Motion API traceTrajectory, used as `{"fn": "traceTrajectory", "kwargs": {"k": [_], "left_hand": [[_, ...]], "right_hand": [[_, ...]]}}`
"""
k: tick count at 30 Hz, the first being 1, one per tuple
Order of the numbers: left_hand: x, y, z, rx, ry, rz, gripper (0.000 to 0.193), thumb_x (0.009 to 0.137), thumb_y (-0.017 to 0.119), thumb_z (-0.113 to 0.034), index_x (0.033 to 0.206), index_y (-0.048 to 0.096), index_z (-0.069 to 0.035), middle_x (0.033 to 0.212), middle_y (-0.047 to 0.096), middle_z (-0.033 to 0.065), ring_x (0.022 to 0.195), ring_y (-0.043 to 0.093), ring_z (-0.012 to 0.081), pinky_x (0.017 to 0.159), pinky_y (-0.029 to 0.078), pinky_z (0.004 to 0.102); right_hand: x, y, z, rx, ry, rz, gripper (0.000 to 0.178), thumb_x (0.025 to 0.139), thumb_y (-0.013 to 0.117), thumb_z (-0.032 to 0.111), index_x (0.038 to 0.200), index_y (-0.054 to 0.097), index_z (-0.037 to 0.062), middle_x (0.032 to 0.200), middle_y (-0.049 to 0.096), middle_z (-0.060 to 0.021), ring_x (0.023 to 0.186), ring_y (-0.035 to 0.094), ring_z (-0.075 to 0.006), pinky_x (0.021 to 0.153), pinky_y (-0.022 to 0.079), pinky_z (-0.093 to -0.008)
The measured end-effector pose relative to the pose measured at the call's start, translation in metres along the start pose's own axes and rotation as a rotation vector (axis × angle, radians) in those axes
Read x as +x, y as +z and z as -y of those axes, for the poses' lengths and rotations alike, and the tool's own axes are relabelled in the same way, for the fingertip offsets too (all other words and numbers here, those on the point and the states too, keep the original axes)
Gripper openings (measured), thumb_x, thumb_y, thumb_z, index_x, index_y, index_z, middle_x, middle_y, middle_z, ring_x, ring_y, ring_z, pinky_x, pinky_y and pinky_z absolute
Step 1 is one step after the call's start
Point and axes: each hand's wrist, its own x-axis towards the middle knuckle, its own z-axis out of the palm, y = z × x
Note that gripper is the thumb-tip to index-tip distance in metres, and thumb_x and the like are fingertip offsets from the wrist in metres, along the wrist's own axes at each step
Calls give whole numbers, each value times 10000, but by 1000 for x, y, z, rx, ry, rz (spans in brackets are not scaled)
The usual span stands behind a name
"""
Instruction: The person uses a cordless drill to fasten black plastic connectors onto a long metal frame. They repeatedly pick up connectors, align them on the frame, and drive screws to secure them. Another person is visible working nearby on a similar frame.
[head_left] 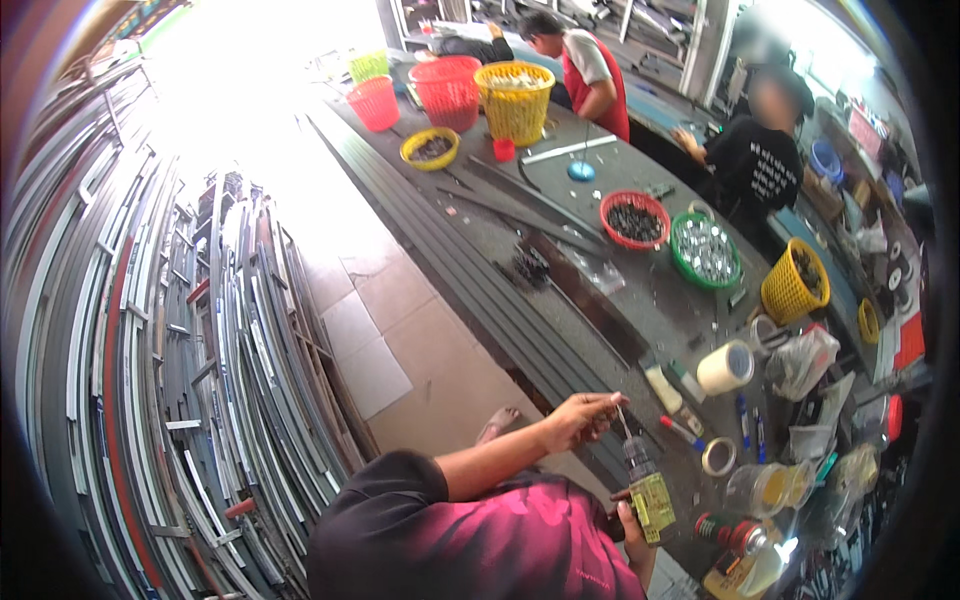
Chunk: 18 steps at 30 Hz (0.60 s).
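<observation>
drill [652, 502]: plastic; bit [625, 417]: metal; shirt [520, 530]: matt cloth; green basket [684, 272]: smooth plastic

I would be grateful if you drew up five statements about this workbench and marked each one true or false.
1. The right hand holds a drill. True.
2. The left hand reaches into a green basket. False: the left hand has its fingertips at the tip of the bit.
3. The green basket is next to a red basket of dark pieces. True.
4. The cream roll sits inside the red basket. False: the cream roll rests on the tabletop.
5. A person in a red and grey top is beyond the tabletop. True.
</observation>
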Motion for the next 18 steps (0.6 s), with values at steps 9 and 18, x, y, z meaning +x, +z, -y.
{"fn": "traceTrajectory", "kwargs": {"k": [9,18], "left_hand": [[-7,0,-14,135,-51,-176,406,1195,677,-428,1516,732,-185,971,608,-59,843,554,87,672,446,247],[13,-59,-11,-211,-86,42,308,1164,747,-449,1424,750,-284,885,576,-61,668,438,69,503,366,234]], "right_hand": [[30,13,-5,-608,-699,-64,177,1072,838,275,1070,836,98,1005,824,-93,890,787,-331,780,616,-471],[28,34,7,-55,-589,-95,657,1010,878,117,1606,624,15,1397,803,-151,1240,785,-271,1122,590,-401]]}}
